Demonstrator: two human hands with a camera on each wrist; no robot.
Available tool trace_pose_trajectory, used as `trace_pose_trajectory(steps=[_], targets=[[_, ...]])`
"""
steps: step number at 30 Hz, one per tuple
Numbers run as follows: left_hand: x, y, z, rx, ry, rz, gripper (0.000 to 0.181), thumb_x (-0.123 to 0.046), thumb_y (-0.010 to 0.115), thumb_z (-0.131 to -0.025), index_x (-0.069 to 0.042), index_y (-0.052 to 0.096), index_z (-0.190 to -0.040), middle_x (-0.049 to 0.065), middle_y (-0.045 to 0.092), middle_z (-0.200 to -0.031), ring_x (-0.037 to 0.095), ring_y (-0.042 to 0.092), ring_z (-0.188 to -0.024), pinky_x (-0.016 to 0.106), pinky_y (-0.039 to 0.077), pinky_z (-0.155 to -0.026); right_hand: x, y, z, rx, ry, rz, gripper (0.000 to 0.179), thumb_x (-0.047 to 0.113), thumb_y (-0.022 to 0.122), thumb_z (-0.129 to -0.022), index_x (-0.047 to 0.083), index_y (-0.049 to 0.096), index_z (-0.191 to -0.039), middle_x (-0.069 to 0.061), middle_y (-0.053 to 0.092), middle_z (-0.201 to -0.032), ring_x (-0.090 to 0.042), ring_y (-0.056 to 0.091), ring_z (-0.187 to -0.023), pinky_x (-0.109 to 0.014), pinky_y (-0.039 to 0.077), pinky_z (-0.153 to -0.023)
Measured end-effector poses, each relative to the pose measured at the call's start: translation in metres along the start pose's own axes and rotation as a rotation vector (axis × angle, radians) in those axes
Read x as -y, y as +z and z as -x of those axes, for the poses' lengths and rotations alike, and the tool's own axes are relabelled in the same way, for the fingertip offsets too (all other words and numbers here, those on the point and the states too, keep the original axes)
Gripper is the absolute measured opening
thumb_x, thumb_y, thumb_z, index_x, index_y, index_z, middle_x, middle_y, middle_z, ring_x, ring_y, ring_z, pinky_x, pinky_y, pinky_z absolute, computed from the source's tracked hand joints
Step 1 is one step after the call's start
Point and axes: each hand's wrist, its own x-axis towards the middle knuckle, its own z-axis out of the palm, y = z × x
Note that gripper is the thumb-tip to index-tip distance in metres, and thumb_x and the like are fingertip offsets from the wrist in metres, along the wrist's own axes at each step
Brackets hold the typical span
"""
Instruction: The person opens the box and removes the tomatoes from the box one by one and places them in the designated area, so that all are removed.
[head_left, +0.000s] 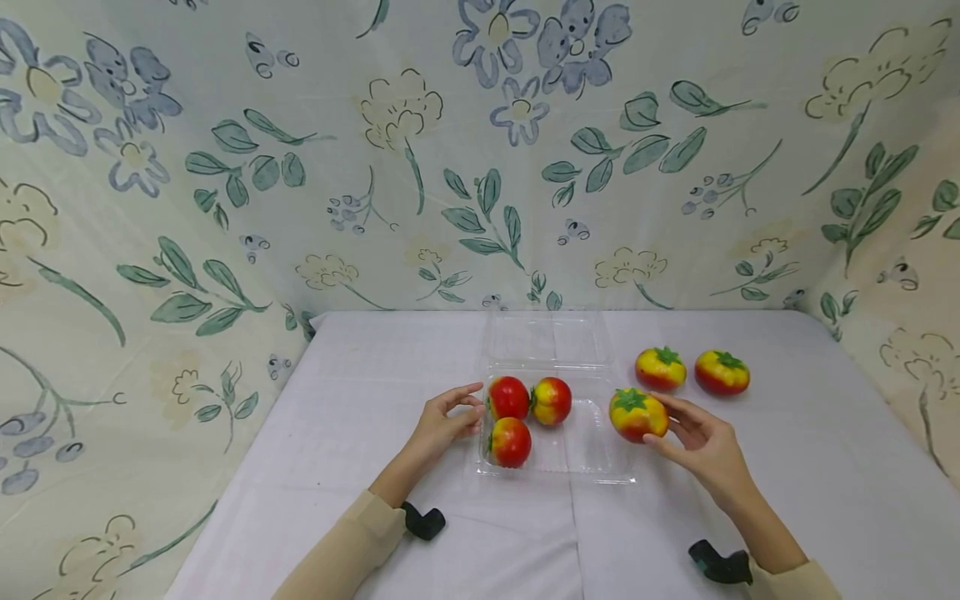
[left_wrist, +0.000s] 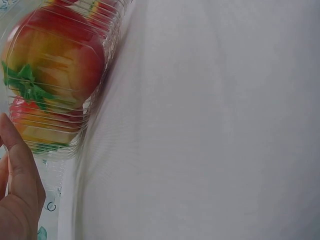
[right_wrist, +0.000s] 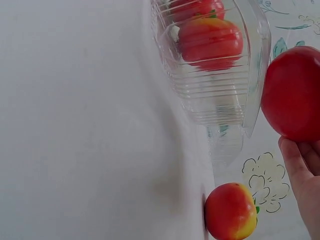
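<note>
A clear plastic clamshell box (head_left: 581, 450) lies on the table with its lid (head_left: 547, 340) folded back. In its left half sit three red-and-yellow tomatoes (head_left: 512, 442) with green leafy tops. My right hand (head_left: 705, 442) holds another tomato (head_left: 637, 415) between thumb and fingers, at the box's right rim. In the right wrist view this tomato's red underside (right_wrist: 295, 95) shows. My left hand (head_left: 442, 421) is at the box's left rim, fingers loosely bent, fingertips touching or very near it. The left wrist view shows a fingertip (left_wrist: 6, 131) beside the box wall.
Two more tomatoes, one (head_left: 660, 368) nearer the box and another (head_left: 722, 372) farther right, rest at the back right of the white-covered table (head_left: 360, 383). A floral cloth (head_left: 480, 167) hangs behind and along both sides of the table.
</note>
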Motion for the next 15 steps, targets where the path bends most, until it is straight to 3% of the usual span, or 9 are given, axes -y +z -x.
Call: trace_pose_trajectory(steps=[6,15], targets=[[-0.0004,0.0002,-0.0004,-0.001,-0.002,-0.003,0.044,-0.010,0.071,-0.093,-0.008,0.061,-0.137,0.009,0.061,-0.108,0.013,0.066,-0.071,0.026,0.060,-0.074,-0.0015,-0.0030,0.0016,-0.022,0.020,0.000,0.059,0.007,0.078,-0.087,-0.009,0.051,-0.136,0.012,0.057,-0.129,0.009,0.051,-0.115,-0.010,0.045,-0.091],[-0.0003,0.0006,-0.0005,-0.009,-0.014,-0.010,0.044,-0.011,0.071,-0.093,-0.009,0.061,-0.136,0.009,0.062,-0.107,0.014,0.065,-0.072,0.026,0.059,-0.074,-0.0050,-0.0095,0.0029,-0.053,0.036,0.010,0.059,0.007,0.077,-0.087,-0.009,0.050,-0.137,0.012,0.056,-0.129,0.010,0.050,-0.115,-0.011,0.046,-0.090]])
